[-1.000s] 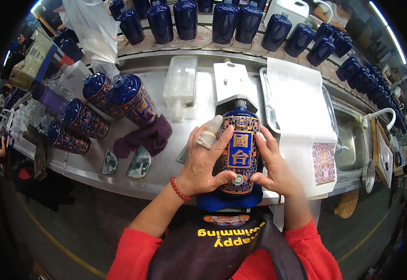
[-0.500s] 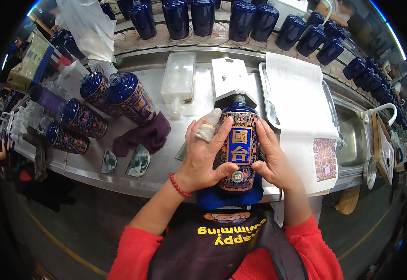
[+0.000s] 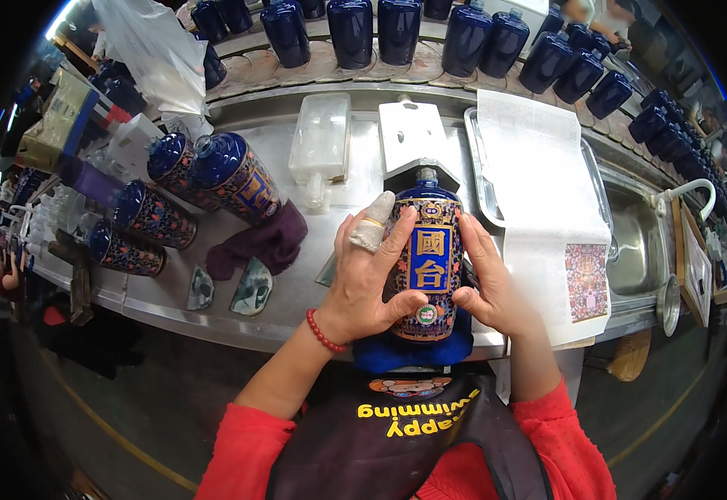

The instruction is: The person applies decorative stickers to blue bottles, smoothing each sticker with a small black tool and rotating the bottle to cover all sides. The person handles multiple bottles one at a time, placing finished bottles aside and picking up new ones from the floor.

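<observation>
A dark blue bottle (image 3: 428, 260) with a floral, gold-lettered label lies before me, its neck pointing away. My left hand (image 3: 363, 287) wraps its left side, and my right hand (image 3: 497, 292) presses its right side. Both thumbs rest on the lower front, with the fingers along the sides. A grey cloth finger cover (image 3: 370, 227) sheathes one left finger. Blue cloth (image 3: 413, 350) lies under the bottle's base. Behind its neck is a white stand (image 3: 413, 133).
Left stand several labelled bottles (image 3: 234, 175), a purple cloth (image 3: 268, 242) and curved green-and-white pieces (image 3: 252, 287). A clear block-shaped container (image 3: 322, 142) sits behind. Rightward are a paper-covered tray (image 3: 538, 167), a printed floral sheet (image 3: 587, 283) and a sink (image 3: 634, 258). Plain bottles (image 3: 351, 33) line the conveyor (image 3: 322, 73).
The plain blue bottles on the conveyor have shifted to the right. My hands keep nearly the same hold on the labelled bottle.
</observation>
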`<state>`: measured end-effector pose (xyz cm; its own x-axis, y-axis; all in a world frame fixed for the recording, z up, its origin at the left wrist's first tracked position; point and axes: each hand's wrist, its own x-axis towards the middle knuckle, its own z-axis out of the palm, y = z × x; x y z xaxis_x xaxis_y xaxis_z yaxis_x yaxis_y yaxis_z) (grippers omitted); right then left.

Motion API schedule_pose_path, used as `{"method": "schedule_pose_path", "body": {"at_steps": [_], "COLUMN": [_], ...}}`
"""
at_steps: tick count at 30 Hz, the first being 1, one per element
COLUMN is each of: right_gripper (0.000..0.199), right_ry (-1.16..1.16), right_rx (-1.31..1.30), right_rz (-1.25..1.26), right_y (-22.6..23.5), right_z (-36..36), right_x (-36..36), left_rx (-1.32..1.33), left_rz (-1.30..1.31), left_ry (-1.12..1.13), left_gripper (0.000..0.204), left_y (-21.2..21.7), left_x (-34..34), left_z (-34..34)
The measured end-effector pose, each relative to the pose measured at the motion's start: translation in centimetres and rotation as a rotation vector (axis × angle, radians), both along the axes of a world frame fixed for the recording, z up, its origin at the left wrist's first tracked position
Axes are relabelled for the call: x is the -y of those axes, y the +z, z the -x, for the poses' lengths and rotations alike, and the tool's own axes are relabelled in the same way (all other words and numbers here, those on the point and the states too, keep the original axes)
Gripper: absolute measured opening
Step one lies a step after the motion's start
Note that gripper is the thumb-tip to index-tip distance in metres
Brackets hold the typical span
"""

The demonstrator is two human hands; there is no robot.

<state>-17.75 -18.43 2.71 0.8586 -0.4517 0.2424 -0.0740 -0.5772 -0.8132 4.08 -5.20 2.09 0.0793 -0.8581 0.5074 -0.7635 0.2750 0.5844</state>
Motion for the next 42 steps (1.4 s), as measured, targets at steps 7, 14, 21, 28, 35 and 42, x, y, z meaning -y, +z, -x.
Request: {"method": "schedule_pose_path", "body": {"at_steps": [7, 14, 21, 28, 35, 42], "right_gripper": [0.097, 0.101, 0.113, 0.116, 0.122, 0.125], "right_ry": [0.037, 0.031, 0.086, 0.092, 0.118, 0.129], "right_rx": [-0.007, -0.028, 0.033, 0.024, -0.004, -0.020], "right_rz": [0.047, 0.029, -0.024, -0.094, -0.050, -0.044], "right_y": [0.1, -0.3, -0.7, -0.7, -0.5, -0.5], "right_z": [0.2, 1.0, 0.6, 0.7, 0.9, 0.9], "right_x": [0.2, 0.1, 0.1, 0.1, 0.4, 0.7], "left_rx": [0.002, -0.054, 0.038, 0.077, 0.077, 0.138], "left_rz": [-0.027, -0.090, -0.079, -0.066, -0.047, -0.035], "left_ry": [-0.051, -0.187, -0.219, -0.244, -0.260, -0.252], "left_gripper": [0.095, 0.105, 0.112, 0.115, 0.117, 0.118], "left_y": [0.2, -1.0, -0.9, -0.7, -1.0, -1.0], "left_x": [-0.1, -0.3, -0.2, -0.1, 0.1, 0.3], "left_z": [-0.6, -1.9, -2.2, -2.5, -2.7, -3.0]}}
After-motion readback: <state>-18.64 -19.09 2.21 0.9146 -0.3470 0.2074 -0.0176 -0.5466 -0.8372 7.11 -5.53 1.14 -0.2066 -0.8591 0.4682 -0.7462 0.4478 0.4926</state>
